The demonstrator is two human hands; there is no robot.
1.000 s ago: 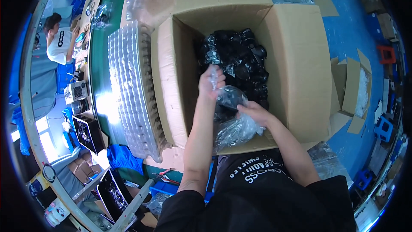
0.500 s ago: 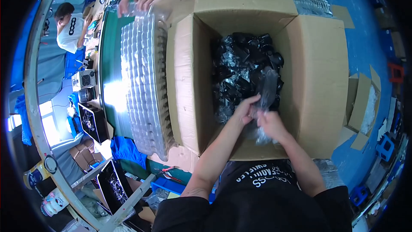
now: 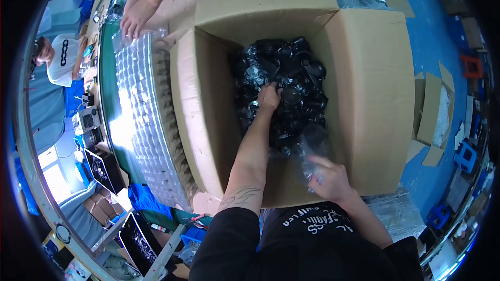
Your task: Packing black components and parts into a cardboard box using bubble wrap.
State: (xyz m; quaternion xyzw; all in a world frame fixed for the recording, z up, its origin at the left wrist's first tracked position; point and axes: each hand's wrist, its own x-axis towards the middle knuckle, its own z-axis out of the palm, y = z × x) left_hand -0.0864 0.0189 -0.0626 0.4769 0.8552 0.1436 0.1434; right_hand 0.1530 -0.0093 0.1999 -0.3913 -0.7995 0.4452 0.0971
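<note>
A deep cardboard box (image 3: 372,99) stands open in front of me, holding a heap of black plastic parts (image 3: 299,67), some of them shiny with clear wrapping. My left hand (image 3: 269,97) reaches down into the middle of the heap. Its fingers are curled in among the parts, and what they grip, if anything, is hidden. My right hand (image 3: 333,179) is closed on a clear plastic bag (image 3: 314,143), near the box's close right corner. The bag hangs crumpled over the near end of the heap.
Left of the box, a stack of clear plastic trays (image 3: 148,109) lies on the green table (image 3: 108,96). Another person's hands (image 3: 136,16) rest at its far end. Opened cartons (image 3: 432,112) sit on the blue floor to the right. Metal framing (image 3: 164,252) stands at the lower left.
My left hand has left the bag and moved forward into the black parts. The right hand keeps the bag, now lower and nearer me. The view has shifted right.
</note>
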